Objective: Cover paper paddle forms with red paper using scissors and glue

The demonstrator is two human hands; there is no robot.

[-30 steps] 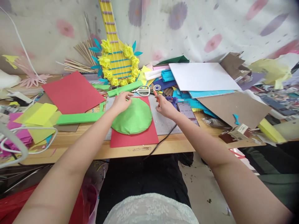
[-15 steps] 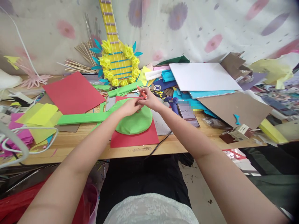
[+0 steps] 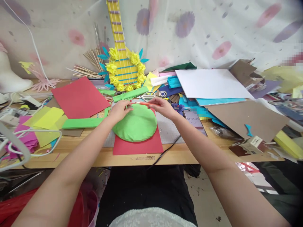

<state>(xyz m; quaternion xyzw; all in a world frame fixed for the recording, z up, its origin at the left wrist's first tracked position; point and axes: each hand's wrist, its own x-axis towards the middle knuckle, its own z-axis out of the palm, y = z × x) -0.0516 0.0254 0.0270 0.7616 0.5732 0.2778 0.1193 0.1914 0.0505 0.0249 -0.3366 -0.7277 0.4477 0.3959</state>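
In my right hand [image 3: 162,107] a slim orange-red pen [image 3: 142,103] lies almost level, its left end pointing toward my other hand. My left hand [image 3: 120,111] is at the upper left edge of a round green paper-covered shape [image 3: 134,126], fingers curled near the pen's end; what they pinch, if anything, is hidden. From that round shape a long green strip [image 3: 82,123] runs left under my forearm. Beneath it lies a red sheet [image 3: 138,149]. Scissors [image 3: 145,96] rest just behind the pen.
A yellow paper guitar [image 3: 124,69] with yellow flowers stands at the back. A blue glue gun [image 3: 177,108] and a phone [image 3: 194,121] are to the right, near a white board [image 3: 210,83] and brown cardboard [image 3: 251,118]. Another red sheet [image 3: 80,97] lies left.
My hands, together around the pen before, have drawn apart sideways. The pen has turned from slanted to nearly level. The whole view has shifted slightly.
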